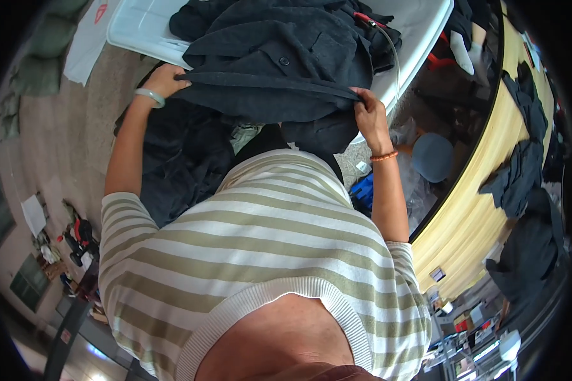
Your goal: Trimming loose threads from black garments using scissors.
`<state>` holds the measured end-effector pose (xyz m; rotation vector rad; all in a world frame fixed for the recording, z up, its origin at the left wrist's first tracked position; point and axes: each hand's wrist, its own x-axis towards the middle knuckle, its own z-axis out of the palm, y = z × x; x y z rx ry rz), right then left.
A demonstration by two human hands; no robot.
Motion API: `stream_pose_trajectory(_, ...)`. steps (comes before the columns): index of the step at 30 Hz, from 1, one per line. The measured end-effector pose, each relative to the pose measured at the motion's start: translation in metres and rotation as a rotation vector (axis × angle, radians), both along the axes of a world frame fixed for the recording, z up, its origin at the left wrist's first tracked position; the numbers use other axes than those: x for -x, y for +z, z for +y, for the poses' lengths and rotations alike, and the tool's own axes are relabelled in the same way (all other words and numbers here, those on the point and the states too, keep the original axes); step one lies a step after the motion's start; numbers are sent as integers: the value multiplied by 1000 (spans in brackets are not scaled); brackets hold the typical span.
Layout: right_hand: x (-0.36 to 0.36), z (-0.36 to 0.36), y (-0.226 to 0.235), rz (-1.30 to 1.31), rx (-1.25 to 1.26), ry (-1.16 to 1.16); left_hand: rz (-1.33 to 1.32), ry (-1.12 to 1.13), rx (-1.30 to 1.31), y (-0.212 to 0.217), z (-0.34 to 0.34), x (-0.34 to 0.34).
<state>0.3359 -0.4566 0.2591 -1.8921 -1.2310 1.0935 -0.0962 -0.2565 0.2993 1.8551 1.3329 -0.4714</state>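
Observation:
A black jacket [260, 98] with a dark button is stretched between my two hands, its edge pulled nearly straight. My left hand [165, 81] pinches one end of that edge, a pale bangle on its wrist. At the other end, my right hand [370, 117] grips the cloth with bent fingers; a beaded bracelet circles that wrist. The upper part of the jacket lies over more dark clothing in a white plastic tub [143, 32]. A red-ended tool with a thin cable or hose [368, 20] rests on the garments near the tub's right side.
More black cloth [178, 149] hangs or lies below my left hand. To the right stands a wooden table [467, 222] with dark garments [518, 174] on it. A round blue-grey stool seat [433, 157] and clear plastic bags are by the table. Another person's feet [464, 54] show at upper right.

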Motion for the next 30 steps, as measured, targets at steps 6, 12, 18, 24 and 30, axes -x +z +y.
stream_pose_trajectory(6, 35, 12, 47, 855, 148, -130, -639, -238, -673, -3, -72, -114)
stream_pose_trajectory(12, 52, 13, 96, 437, 16, 304, -859, -146, 102, -6, -56, -126)
stream_pose_trajectory(18, 44, -43, 67, -762, -77, -77, -725, -259, 548, 65, -35, -73)
stream_pose_trajectory(24, 39, -73, 102, -54, 194, 41, -609, -181, 540, 62, -14, -27)
stream_pose_trajectory(30, 34, -94, 116, 527, 399, 272, -507, -132, 601, 44, -4, -22)
